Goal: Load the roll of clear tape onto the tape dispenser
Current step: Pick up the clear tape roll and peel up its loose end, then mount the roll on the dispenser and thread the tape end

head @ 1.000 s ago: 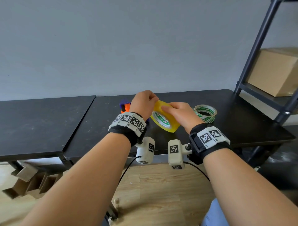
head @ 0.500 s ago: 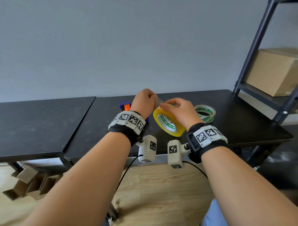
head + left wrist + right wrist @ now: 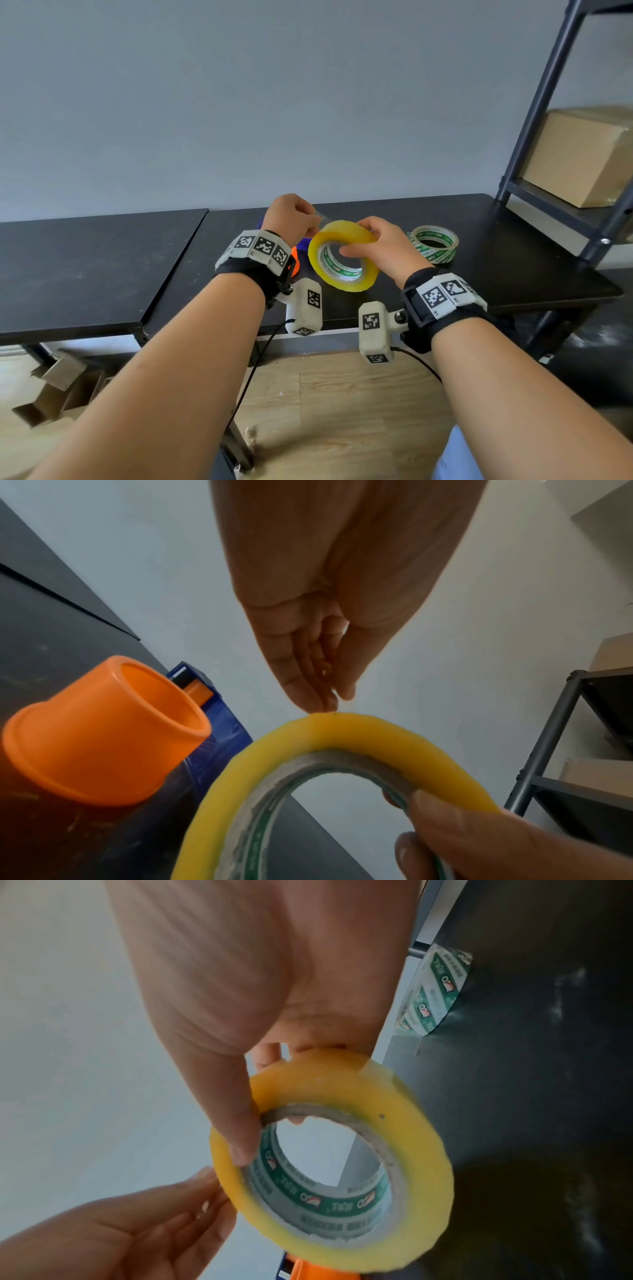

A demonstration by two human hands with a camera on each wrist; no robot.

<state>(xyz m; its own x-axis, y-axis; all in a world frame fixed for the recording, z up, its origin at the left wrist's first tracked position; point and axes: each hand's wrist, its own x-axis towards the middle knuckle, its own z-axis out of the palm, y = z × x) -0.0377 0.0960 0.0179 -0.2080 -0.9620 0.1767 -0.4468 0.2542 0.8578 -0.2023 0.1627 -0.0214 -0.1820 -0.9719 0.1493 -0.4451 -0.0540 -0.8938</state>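
Observation:
The yellowish roll of clear tape (image 3: 342, 255) (image 3: 342, 737) (image 3: 421, 1139) hangs above the black table (image 3: 496, 260). My right hand (image 3: 373, 243) grips its rim, thumb inside the green-printed core and fingers over the outside. My left hand (image 3: 291, 216) pinches the free end of the tape (image 3: 320, 216) at the roll's upper left edge; in the left wrist view its fingertips (image 3: 322, 696) meet just above the roll. The tape dispenser (image 3: 103, 731), blue with an orange hub, lies on the table below my left wrist, mostly hidden in the head view.
A nearly used-up tape roll (image 3: 434, 244) (image 3: 433, 993) with green print lies on the table to the right. A dark metal shelf rack (image 3: 548, 102) holding a cardboard box (image 3: 582, 157) stands at the right. A second black table (image 3: 85, 267) adjoins on the left.
The roll has tilted so its open core faces me more and dropped slightly. My left hand has drawn a short strip of tape away from the roll.

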